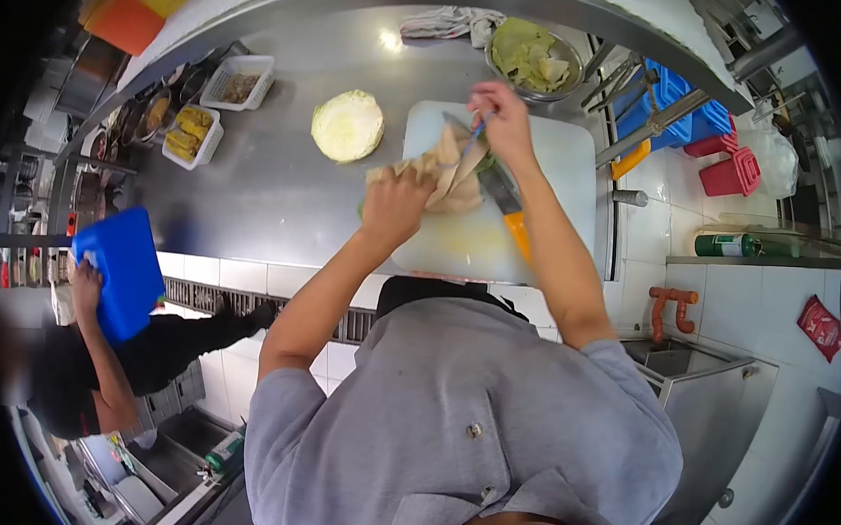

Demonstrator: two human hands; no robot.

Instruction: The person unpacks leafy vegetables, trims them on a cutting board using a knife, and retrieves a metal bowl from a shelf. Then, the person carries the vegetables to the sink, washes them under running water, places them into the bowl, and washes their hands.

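Item: brown paper bundle [457, 175], creased and crumpled, with green matter showing beside it. Location: on the chopping board [560, 175], over its left half and overhanging its left edge.

Handling, as judged: light, soft, easily torn; little risk of slipping while dry. Best hold: the bunched body, with a flat, broad grasp; the loose folds look weaker. Contents cannot be told.

Orientation: long axis slantwise over the board, from its near-left side towards far right; a pointed fold stands towards the board's far edge.

Left hand [398, 205]: fingers curled down, clenched over the bundle's left end, at the board's left edge.

Right hand [507, 126]: above the board's far part, fingertips pinched about a blue band [477, 134] that runs down to the paper.

Knife, orange handle [517, 237]: flat on the board, just right of the bundle, handle towards the board's near edge.

Cut cabbage [349, 126]: left of the board, pale face up.

Metal bowl [576, 79] of leaves [523, 57]: just beyond the board's far edge.

Cloth [447, 23]: beyond the board, left of the bowl.

Two white baskets [259, 61] [207, 150], filled: well left of the board.

Co-worker [63, 388], blue container [120, 273] in hand: farthest left of the board.
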